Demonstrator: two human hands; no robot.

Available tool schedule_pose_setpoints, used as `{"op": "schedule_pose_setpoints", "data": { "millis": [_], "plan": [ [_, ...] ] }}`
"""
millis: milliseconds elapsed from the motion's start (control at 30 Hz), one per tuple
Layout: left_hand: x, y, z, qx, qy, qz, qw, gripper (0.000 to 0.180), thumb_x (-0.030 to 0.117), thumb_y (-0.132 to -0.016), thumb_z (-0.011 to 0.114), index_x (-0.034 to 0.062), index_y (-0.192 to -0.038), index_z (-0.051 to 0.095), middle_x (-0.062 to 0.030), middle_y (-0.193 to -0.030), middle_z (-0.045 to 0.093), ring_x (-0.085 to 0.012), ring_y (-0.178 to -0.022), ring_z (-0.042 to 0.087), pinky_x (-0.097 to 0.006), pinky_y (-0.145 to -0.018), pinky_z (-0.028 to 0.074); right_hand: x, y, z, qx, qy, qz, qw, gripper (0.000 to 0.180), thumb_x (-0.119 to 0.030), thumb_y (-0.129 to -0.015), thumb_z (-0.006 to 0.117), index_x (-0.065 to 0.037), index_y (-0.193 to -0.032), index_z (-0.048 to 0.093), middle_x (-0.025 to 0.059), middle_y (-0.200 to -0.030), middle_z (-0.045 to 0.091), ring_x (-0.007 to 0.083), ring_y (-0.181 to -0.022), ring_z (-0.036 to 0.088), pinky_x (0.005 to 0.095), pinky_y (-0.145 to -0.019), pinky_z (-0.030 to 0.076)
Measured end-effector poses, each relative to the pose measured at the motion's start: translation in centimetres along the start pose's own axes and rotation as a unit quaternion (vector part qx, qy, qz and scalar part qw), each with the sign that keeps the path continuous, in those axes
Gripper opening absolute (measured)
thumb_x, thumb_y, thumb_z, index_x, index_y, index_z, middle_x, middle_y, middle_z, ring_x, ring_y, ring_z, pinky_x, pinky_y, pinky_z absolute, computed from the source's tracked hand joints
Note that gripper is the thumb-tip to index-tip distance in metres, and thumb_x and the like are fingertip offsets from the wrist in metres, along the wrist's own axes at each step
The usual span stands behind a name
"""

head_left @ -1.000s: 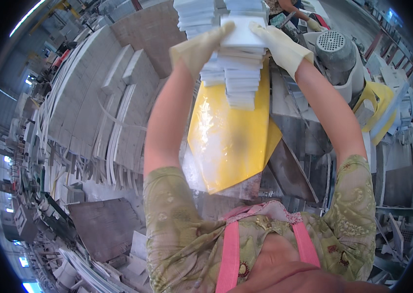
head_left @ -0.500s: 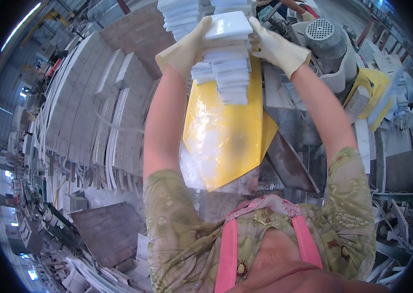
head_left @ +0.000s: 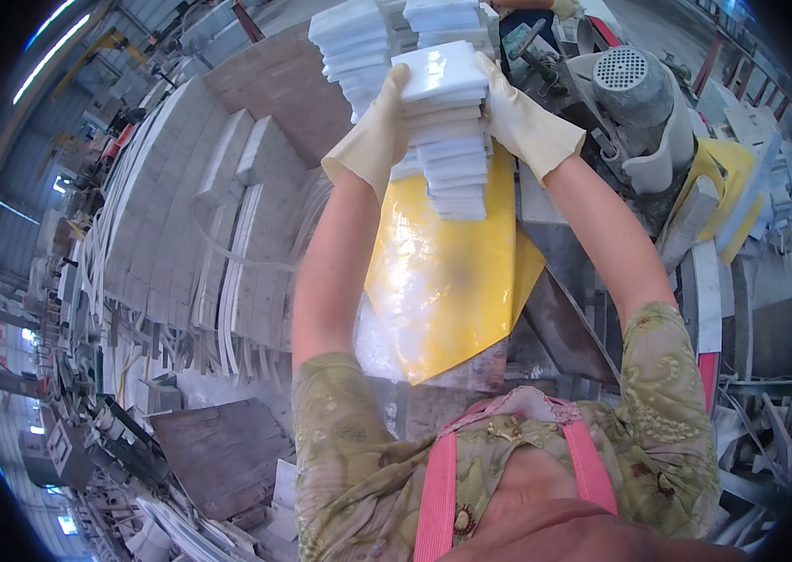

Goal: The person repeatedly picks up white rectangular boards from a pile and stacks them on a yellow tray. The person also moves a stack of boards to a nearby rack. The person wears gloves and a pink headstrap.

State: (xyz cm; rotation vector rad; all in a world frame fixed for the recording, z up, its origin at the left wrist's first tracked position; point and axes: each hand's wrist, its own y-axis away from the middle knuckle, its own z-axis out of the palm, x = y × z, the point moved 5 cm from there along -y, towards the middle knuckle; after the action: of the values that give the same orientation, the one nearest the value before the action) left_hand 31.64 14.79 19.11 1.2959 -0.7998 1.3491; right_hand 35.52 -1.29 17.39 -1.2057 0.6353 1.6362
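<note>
A tall stack of white stone tiles [head_left: 440, 80] stands ahead of me, its layers slightly uneven and the top tile glossy. My left hand [head_left: 372, 131], in a cream rubber glove, presses against the stack's left side near the top. On the opposite side, my right hand [head_left: 529, 122], gloved alike, lies against the upper tiles with its thumb by the top edge. Between them the two hands clasp the upper part of the stack. Under it spreads a shiny yellow plastic sheet [head_left: 447, 290]. More white tile stacks [head_left: 349, 47] stand just behind.
Thick grey stone slabs [head_left: 148, 215] lean in rows on the left. To the right are a machine motor [head_left: 633, 86] and a yellow piece [head_left: 738, 178] beside stone strips. A dark board [head_left: 218, 454] lies lower left. Another person's gloved hand [head_left: 564, 7] shows at the top.
My right hand's fingers, held loosely beside the stack before, now lie closer against it. My left hand sits lower along its side. The whole view has shifted slightly.
</note>
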Motion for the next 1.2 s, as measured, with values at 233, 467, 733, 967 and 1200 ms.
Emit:
{"op": "schedule_pose_setpoints", "data": {
  "millis": [233,467,733,967,1200],
  "plan": [
    [0.7,2.2,-1.5,-0.092,-0.143,0.136,0.976,0.086,0.071,-0.095,0.052,0.0041,-0.15,0.049,-0.0187,-0.138,0.059,-0.0279,-0.121,0.059,-0.038,-0.104,0.045,-0.4,-1.0,-2.4,-0.01,0.234,-0.018,0.972,0.074,-0.062,-0.105,0.034,-0.007,-0.153,0.044,0.014,-0.15,0.053,0.0265,-0.136,0.051,0.0352,-0.113,0.039],
    [1.8,4.7,-1.4,-0.067,-0.195,0.133,0.969,0.093,0.081,-0.093,0.036,0.005,-0.145,0.054,-0.0125,-0.127,0.064,-0.0208,-0.103,0.061,-0.033,-0.087,0.05,-0.7,-0.6,-0.4,-0.03,0.015,0.105,0.994,0.077,-0.068,-0.101,0.043,-0.011,-0.153,0.043,0.0094,-0.151,0.05,0.025,-0.141,0.045,0.0416,-0.116,0.038],
    [2.0,4.7,-2.1,-0.002,-0.267,0.274,0.924,0.086,0.069,-0.102,0.032,-0.0006,-0.15,0.045,-0.0195,-0.15,0.052,-0.0283,-0.143,0.043,-0.036,-0.118,0.032,-3.8,4.2,-4.7,-0.023,0.216,-0.104,0.971,0.059,-0.046,-0.107,0.045,-0.001,-0.144,0.054,0.017,-0.139,0.061,0.0242,-0.134,0.054,0.0379,-0.114,0.039],
    [-4.6,11.0,-6.0,0.161,-0.005,0.384,0.909,0.037,0.025,-0.107,0.054,-0.0031,-0.129,0.064,-0.0137,-0.126,0.068,-0.0223,-0.116,0.065,-0.037,-0.103,0.05,-1.8,24.1,-22.0,0.12,0.354,0.021,0.927,0.037,-0.035,-0.104,0.057,-0.002,-0.114,0.07,0.0068,-0.079,0.073,0.0141,-0.074,0.067,0.0303,-0.074,0.052],
    [-21.0,20.2,-1.4,0.08,-0.201,0.117,0.969,0.024,0.02,-0.099,0.063,0.0026,-0.108,0.076,-0.0027,-0.1,0.075,-0.0117,-0.092,0.065,-0.028,-0.084,0.05,-0.8,47.2,-38.0,0.413,0.339,0.04,0.845,0.045,-0.038,-0.105,0.051,0.003,-0.11,0.069,0.0086,-0.064,0.067,0.0146,-0.055,0.061,0.0268,-0.053,0.046]
  ]
}}
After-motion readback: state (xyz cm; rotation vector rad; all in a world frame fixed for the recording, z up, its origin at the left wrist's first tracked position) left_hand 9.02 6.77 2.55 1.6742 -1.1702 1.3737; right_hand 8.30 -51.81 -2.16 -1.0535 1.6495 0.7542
